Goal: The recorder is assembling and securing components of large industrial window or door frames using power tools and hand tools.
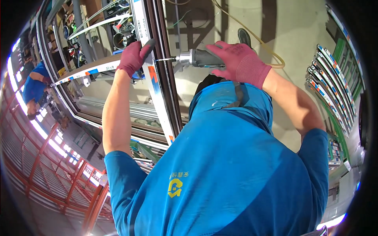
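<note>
A large frame with white-taped, dark-edged profiles (156, 92) stands in front of me. My left hand (133, 58), in a maroon glove with a dark thumb tip, grips the near profile, its fingers partly hidden behind it. In my right hand (241, 65), also gloved in maroon, is a grey and black power drill (201, 58), held level with its nose to the left. Its thin bit (167, 59) meets the profile's side close to my left thumb. Whether a screw sits at the tip is too small to tell.
A crossbar (92, 71) joins the near profile from the left. Beyond it, a shelf (84, 43) holds tools and loose parts. A yellowish hose (252, 33) lies on the floor. Wrapped profiles (328, 84) rest on a green rack at right. A co-worker (35, 84) stands far left.
</note>
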A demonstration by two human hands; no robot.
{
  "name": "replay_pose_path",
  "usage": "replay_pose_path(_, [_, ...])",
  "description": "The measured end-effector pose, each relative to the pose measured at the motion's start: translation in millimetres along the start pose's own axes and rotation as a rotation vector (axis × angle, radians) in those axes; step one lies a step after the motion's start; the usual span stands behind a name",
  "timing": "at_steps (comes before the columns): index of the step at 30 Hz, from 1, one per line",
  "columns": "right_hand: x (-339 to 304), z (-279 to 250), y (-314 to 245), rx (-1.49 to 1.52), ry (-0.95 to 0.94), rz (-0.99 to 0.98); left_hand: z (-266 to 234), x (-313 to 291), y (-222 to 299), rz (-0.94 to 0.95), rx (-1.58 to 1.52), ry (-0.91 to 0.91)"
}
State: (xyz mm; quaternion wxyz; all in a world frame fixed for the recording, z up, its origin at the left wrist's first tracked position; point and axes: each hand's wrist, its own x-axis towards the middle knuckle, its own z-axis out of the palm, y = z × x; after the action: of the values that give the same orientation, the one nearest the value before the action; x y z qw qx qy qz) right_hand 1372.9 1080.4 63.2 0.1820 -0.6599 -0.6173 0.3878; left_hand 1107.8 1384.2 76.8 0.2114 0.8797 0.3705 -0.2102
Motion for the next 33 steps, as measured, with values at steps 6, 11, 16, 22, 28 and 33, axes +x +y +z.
replay_pose_path(6, [4.9, 0.4, -4.9, -0.007, -0.047, 0.023, 3.2, 0.5, 0.9, 0.008, 0.035, 0.026])
replay_pose_path(11, [8.3, -0.4, -8.1, -0.005, -0.049, 0.007, -3.3, 2.0, 5.6, -0.053, 0.094, -0.097])
replay_pose_path(16, [13.1, -7.1, -17.2, 0.007, -0.117, 0.031, 2.7, 3.3, -3.0, -0.039, 0.105, -0.072])
replay_pose_path(22, [16.6, -1.2, -15.7, 0.037, -0.133, 0.027, 5.2, 2.7, -0.7, -0.06, 0.05, -0.036])
replay_pose_path(28, [15.5, 2.2, -16.2, 0.016, -0.101, 0.034, 6.3, 3.5, -5.0, -0.048, 0.075, -0.04])
replay_pose_path(33, [18.8, -11.1, -19.5, 0.008, -0.175, 0.031, -1.4, 2.8, 0.6, -0.061, 0.046, -0.059])
